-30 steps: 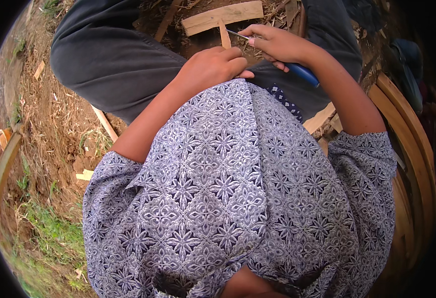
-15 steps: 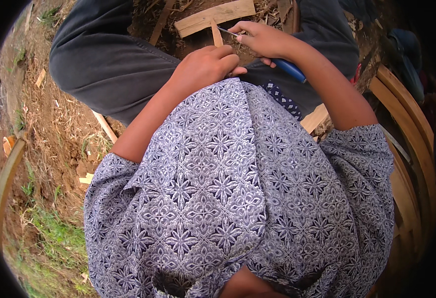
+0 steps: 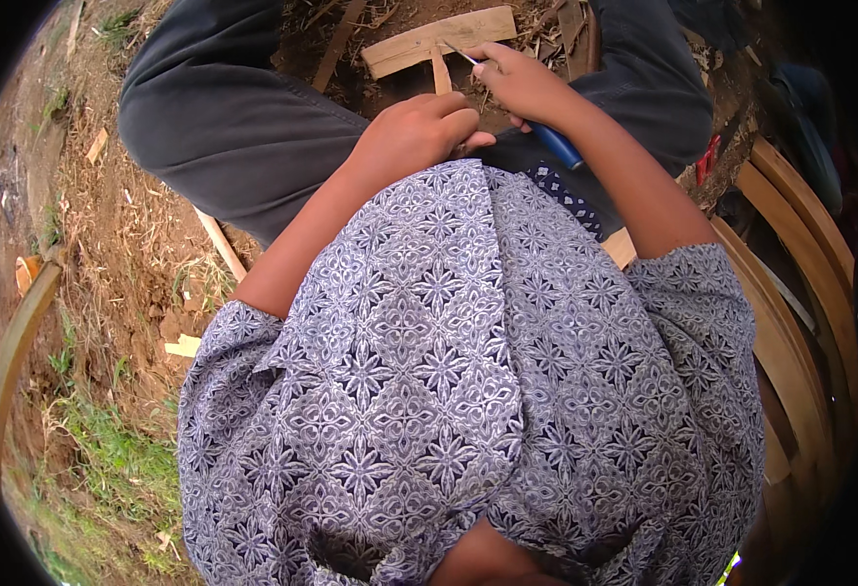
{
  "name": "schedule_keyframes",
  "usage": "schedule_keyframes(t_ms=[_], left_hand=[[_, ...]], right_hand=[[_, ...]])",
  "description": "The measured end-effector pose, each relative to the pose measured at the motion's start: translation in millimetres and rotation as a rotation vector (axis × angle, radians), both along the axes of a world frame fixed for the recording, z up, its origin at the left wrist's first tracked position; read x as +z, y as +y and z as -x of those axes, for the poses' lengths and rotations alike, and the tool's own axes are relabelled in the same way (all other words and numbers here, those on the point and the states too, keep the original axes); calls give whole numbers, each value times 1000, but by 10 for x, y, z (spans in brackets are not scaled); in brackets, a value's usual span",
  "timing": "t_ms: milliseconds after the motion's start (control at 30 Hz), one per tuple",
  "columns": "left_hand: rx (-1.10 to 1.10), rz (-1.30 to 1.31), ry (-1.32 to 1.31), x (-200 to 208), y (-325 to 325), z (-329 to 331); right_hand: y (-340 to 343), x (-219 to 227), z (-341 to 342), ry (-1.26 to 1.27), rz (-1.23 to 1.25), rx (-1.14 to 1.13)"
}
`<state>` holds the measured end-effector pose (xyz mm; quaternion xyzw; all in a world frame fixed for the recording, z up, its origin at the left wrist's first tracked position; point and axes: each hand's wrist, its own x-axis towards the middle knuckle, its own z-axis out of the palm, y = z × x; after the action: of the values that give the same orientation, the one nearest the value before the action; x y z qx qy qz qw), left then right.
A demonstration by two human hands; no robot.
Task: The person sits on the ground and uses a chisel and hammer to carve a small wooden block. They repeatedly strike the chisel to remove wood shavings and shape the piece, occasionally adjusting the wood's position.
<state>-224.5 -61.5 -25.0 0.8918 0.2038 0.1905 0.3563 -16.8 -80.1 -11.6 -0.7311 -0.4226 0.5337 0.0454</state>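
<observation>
My left hand (image 3: pixel 427 135) is closed around the near end of a narrow wooden strip (image 3: pixel 442 74), which points away from me. In my right hand (image 3: pixel 529 86) is a knife; its long blue handle (image 3: pixel 558 146) sticks out behind the palm toward my forearm. The thin blade (image 3: pixel 462 53) slants out past my fingers, close to the strip's far tip; I cannot tell whether it touches. Just beyond lies a slightly curved flat piece of wood (image 3: pixel 439 42), and the strip's tip overlaps its near edge in view.
My bent legs in dark trousers (image 3: pixel 243 127) frame the work. Wood scraps and shavings litter the soil. Several curved timber pieces (image 3: pixel 798 220) stand at the right, near a red object (image 3: pixel 708 159). Another curved piece (image 3: pixel 21 352) is at the left, by grass (image 3: pixel 107 444).
The knife blade has moved away from me along the strip, from a little below its tip to about level with the tip. The whole view has shifted slightly.
</observation>
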Motion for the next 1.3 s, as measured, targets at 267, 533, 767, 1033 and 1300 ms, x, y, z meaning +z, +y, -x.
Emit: schedule_keyframes(t_ms=[267, 533, 767, 1033, 1300], left_hand=[[-2, -25, -28, -33, -1, -3], [-35, -4, -12, -34, 10, 2], [-32, -9, -9, -14, -9, 12], [-27, 13, -18, -21, 18, -5], [41, 14, 69, -91, 114, -16]], right_hand=[[101, 318, -91, 60, 170, 185], [243, 266, -101, 34, 200, 264], [208, 114, -52, -5, 131, 243], [195, 24, -33, -33, 77, 247], [138, -294, -46, -207, -216, 310]])
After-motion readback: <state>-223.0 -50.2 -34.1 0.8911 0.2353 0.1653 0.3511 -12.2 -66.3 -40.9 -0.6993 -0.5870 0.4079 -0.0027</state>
